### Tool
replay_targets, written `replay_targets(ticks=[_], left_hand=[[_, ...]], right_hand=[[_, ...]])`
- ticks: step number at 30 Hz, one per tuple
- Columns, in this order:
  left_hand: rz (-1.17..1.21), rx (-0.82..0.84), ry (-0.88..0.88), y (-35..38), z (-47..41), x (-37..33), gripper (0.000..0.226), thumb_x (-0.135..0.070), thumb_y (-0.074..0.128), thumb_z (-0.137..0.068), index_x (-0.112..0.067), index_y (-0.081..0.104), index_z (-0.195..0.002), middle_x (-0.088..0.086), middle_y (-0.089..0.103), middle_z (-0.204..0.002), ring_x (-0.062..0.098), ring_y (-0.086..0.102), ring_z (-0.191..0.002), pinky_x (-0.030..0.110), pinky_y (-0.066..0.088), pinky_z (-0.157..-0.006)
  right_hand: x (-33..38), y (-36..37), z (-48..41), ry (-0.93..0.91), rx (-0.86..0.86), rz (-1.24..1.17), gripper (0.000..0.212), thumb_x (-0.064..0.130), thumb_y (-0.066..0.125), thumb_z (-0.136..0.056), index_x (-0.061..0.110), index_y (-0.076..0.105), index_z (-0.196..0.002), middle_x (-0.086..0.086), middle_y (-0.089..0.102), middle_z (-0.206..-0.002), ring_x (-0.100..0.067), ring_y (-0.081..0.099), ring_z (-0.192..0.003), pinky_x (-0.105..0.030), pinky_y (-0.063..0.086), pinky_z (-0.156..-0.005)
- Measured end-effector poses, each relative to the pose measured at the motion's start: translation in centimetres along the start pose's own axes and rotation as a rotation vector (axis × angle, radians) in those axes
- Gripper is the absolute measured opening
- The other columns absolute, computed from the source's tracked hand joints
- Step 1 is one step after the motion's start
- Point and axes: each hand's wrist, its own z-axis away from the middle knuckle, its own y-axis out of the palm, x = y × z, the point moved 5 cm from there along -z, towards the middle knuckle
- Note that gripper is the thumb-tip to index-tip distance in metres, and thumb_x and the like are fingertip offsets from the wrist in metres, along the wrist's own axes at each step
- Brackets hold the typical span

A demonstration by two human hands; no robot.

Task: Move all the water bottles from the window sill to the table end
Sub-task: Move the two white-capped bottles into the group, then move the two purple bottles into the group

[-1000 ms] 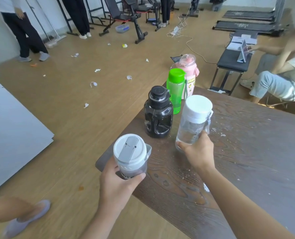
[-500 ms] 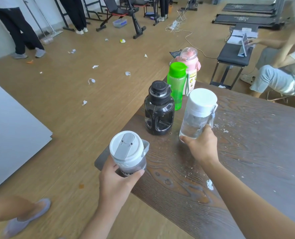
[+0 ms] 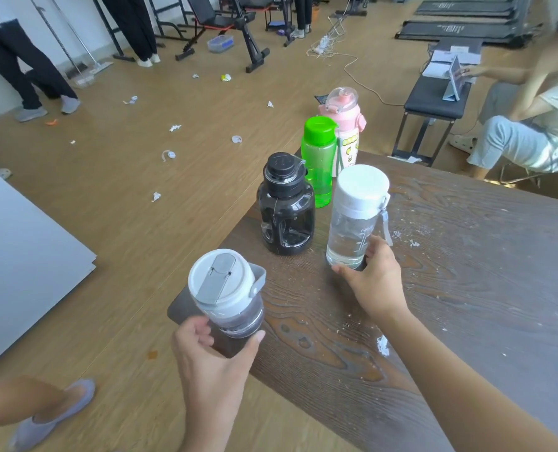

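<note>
A dark wood-grain desk (image 3: 450,256) fills the right of my view, its near end jutting over the tan floor (image 3: 140,190). Three bottles already stand along that end: a black jug bottle (image 3: 286,220), a green bottle (image 3: 317,164) behind it, then a pink bottle (image 3: 344,125). The right hand (image 3: 374,282) has its grip wrapped low around a clear white-capped bottle (image 3: 356,216), which over the last second has slid forward and now sits just beside the black one, base seemingly on the wood. The left hand (image 3: 212,357) grasps a grey-lidded bottle (image 3: 227,295) at the desk's corner; I cannot tell whether it has touched down. I judge both are about to be released.
</note>
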Motion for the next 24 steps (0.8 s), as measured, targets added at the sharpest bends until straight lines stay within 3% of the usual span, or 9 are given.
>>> replay_targets(ticks=[3, 6, 8, 10, 13, 19, 24], left_hand=[[-0.007, -0.047, -0.018, 0.8, 1.9, 0.1, 0.06, -0.025, 0.1, -0.064, -0.026, 0.051, -0.098, 0.004, 0.053, -0.1, 0.03, 0.054, -0.093, 0.036, 0.045, -0.085], [-0.06, -0.047, 0.14, 2.7, 4.0, -0.8, 0.048, -0.026, 0.097, -0.068, -0.035, 0.053, -0.085, -0.009, 0.052, -0.085, 0.024, 0.056, -0.08, 0.036, 0.05, -0.078], [-0.098, 0.002, 0.257, 4.6, 5.3, -2.2, 0.043, -0.016, 0.097, -0.069, -0.034, 0.064, -0.089, -0.011, 0.056, -0.085, 0.011, 0.057, -0.079, 0.029, 0.052, -0.078], [-0.122, 0.074, 0.366, 6.8, 6.5, -4.0, 0.036, -0.007, 0.094, -0.071, -0.023, 0.074, -0.095, -0.014, 0.062, -0.089, 0.001, 0.059, -0.085, 0.011, 0.047, -0.077], [-0.094, 0.227, 0.435, 10.7, 8.2, -6.9, 0.036, -0.01, 0.091, -0.076, -0.019, 0.078, -0.107, -0.012, 0.068, -0.102, -0.006, 0.062, -0.096, 0.003, 0.044, -0.083], [-0.022, 0.473, 0.508, 19.9, 13.9, -12.2, 0.046, -0.015, 0.089, -0.08, -0.026, 0.074, -0.121, -0.022, 0.067, -0.116, -0.008, 0.064, -0.11, 0.007, 0.047, -0.094], [0.006, 0.719, 0.595, 28.5, 22.3, -16.7, 0.05, -0.017, 0.087, -0.081, -0.025, 0.073, -0.129, -0.017, 0.069, -0.124, -0.003, 0.066, -0.116, 0.028, 0.053, -0.104]], right_hand=[[-0.9, -1.4, 0.9, 0.0, 0.001, -0.012, 0.077, 0.021, 0.088, -0.078, 0.01, 0.048, -0.143, -0.007, 0.058, -0.14, -0.023, 0.053, -0.132, -0.032, 0.042, -0.109], [-2.4, -3.6, 2.0, 0.019, -0.023, -0.056, 0.065, 0.017, 0.086, -0.081, 0.012, 0.052, -0.137, -0.006, 0.062, -0.132, -0.02, 0.059, -0.12, -0.025, 0.042, -0.1], [-3.7, -5.3, 2.8, 0.031, -0.047, -0.072, 0.06, 0.017, 0.085, -0.083, 0.013, 0.054, -0.134, -0.006, 0.064, -0.128, -0.02, 0.061, -0.112, -0.027, 0.046, -0.098], [-5.0, -7.3, 3.3, 0.028, -0.073, -0.063, 0.055, 0.017, 0.084, -0.083, 0.014, 0.057, -0.13, -0.005, 0.066, -0.121, -0.02, 0.064, -0.107, -0.033, 0.051, -0.1], [-6.9, -10.9, 4.0, 0.036, -0.109, -0.054, 0.048, 0.016, 0.084, -0.083, 0.015, 0.061, -0.126, -0.002, 0.067, -0.116, -0.019, 0.066, -0.103, -0.036, 0.054, -0.1], [-11.5, -20.7, 6.4, 0.062, -0.257, -0.03, 0.045, 0.018, 0.083, -0.084, 0.015, 0.063, -0.125, 0.0, 0.067, -0.116, -0.014, 0.065, -0.107, -0.03, 0.052, -0.098], [-17.6, -30.3, 11.6, 0.215, -0.43, -0.067, 0.042, 0.016, 0.081, -0.086, 0.018, 0.063, -0.124, 0.004, 0.066, -0.115, -0.007, 0.065, -0.099, -0.022, 0.049, -0.09]])
